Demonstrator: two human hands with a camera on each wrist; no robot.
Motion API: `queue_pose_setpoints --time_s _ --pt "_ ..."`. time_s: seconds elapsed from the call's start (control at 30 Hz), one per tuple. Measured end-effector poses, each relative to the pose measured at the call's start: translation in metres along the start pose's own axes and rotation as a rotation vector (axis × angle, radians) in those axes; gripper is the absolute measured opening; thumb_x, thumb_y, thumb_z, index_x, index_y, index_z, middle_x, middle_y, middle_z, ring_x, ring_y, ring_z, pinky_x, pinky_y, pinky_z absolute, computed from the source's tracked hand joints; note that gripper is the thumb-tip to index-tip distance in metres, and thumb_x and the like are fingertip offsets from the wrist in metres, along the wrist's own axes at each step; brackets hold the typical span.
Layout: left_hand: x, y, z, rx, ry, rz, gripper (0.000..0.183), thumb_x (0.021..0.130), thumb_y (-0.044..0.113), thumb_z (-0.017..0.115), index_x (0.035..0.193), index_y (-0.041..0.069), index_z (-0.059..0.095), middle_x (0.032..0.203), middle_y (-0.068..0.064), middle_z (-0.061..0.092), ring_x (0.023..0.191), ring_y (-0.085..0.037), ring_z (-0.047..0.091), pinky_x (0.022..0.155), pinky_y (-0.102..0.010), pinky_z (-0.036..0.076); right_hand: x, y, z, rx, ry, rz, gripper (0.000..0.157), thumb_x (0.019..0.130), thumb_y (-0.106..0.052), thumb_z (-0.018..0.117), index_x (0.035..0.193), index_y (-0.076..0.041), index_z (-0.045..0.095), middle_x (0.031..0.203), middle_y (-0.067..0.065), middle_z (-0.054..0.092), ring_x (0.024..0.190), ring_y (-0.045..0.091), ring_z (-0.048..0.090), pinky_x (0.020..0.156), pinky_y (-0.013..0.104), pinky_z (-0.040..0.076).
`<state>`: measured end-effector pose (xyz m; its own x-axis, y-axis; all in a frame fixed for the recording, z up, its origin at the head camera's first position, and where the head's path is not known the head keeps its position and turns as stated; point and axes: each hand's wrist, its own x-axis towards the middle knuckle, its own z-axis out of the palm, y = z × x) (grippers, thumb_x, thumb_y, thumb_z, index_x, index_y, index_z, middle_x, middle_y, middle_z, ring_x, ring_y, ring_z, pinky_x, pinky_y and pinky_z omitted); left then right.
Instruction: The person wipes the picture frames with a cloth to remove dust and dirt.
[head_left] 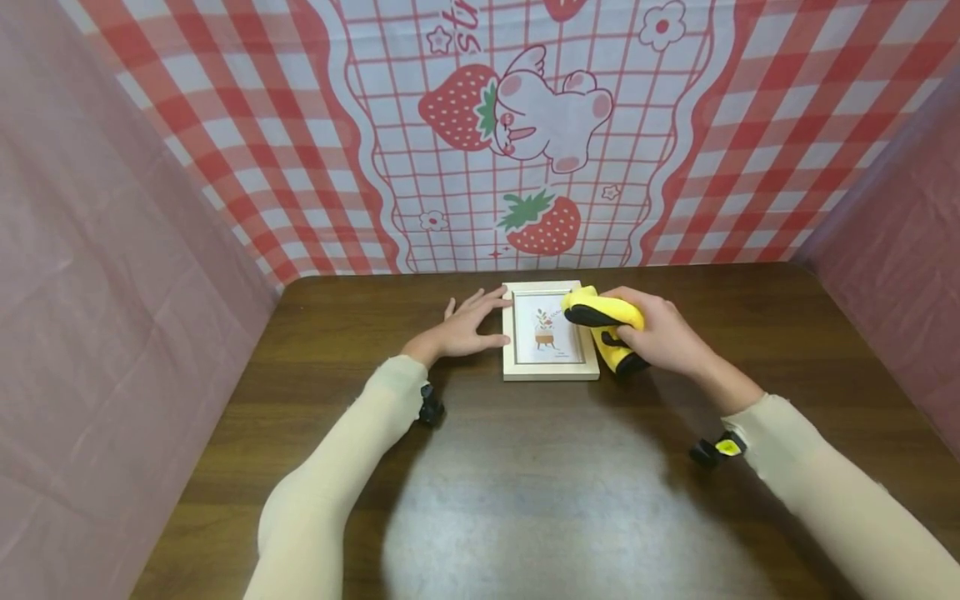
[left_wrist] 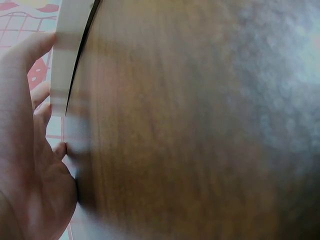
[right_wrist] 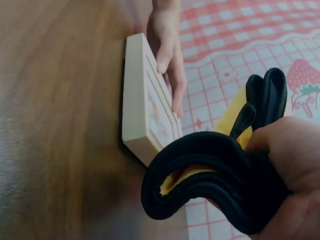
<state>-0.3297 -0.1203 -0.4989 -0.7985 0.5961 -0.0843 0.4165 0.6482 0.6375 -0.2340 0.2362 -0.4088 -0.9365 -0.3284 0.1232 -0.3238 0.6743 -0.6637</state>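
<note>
A cream picture frame (head_left: 551, 377) lies flat on the table, its print showing a potted plant on a small stand. My left hand (head_left: 467, 327) is at the frame's left side, fingers extended, with thumb and fingertips at the border. In the left wrist view, the thumb tip meets the pale side of the frame (left_wrist: 64, 75). My right hand (head_left: 663, 333) grips a folded yellow cloth with black edging (head_left: 615, 312) over the frame's right border. Seen from the right wrist, the cloth (right_wrist: 200, 155) is bunched in thick folds between thumb and fingers.
The brown wooden table (head_left: 525, 475) extends toward me. Behind it hangs a red-and-white checked cloth (head_left: 300, 142) with strawberries. Pink curtains (head_left: 97, 292) stand along both sides. Each wrist wears a small black camera (head_left: 430, 407).
</note>
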Motion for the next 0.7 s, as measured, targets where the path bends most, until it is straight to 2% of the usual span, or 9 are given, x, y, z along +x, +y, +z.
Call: queue_pose_setpoints --time_s 0.13,0.33,0.57,0.7 --pt "0.000 0.000 0.000 0.003 -0.001 -0.009 0.083 0.103 0.058 0.069 0.176 0.032 0.038 0.193 0.012 0.008 0.182 -0.030 -0.001 0.138 -0.074 -0.018 -0.011 -0.003 0.003 0.002 -0.024 -0.036 0.049 0.098 0.010 0.068 0.146 -0.004 0.068 0.132 0.024 0.075 0.109 0.038 0.069 0.095 0.054 0.061" --pt "-0.001 0.002 -0.001 0.005 -0.002 -0.015 0.082 0.104 0.058 0.068 0.176 0.033 0.038 0.193 0.013 0.007 0.182 -0.029 -0.001 0.139 -0.073 -0.017 -0.026 -0.004 0.013 -0.035 -0.031 -0.144 0.051 0.094 0.014 0.071 0.141 -0.006 0.072 0.132 0.019 0.078 0.109 0.031 0.068 0.094 0.051 0.060" --pt "-0.002 0.004 -0.001 0.013 -0.007 -0.015 0.083 0.104 0.059 0.069 0.176 0.034 0.037 0.193 0.013 0.006 0.182 -0.030 -0.001 0.138 -0.074 -0.018 -0.039 -0.006 0.024 -0.159 -0.012 -0.264 0.056 0.090 0.013 0.080 0.139 -0.013 0.075 0.135 0.011 0.080 0.112 0.028 0.072 0.096 0.055 0.062" --pt "-0.002 0.004 -0.001 0.012 -0.002 -0.018 0.083 0.104 0.059 0.068 0.176 0.033 0.037 0.193 0.012 0.008 0.182 -0.030 0.000 0.139 -0.073 -0.017 -0.044 -0.009 0.028 -0.234 -0.061 -0.315 0.059 0.089 0.013 0.081 0.139 -0.018 0.075 0.139 0.009 0.078 0.114 0.028 0.074 0.093 0.054 0.064"
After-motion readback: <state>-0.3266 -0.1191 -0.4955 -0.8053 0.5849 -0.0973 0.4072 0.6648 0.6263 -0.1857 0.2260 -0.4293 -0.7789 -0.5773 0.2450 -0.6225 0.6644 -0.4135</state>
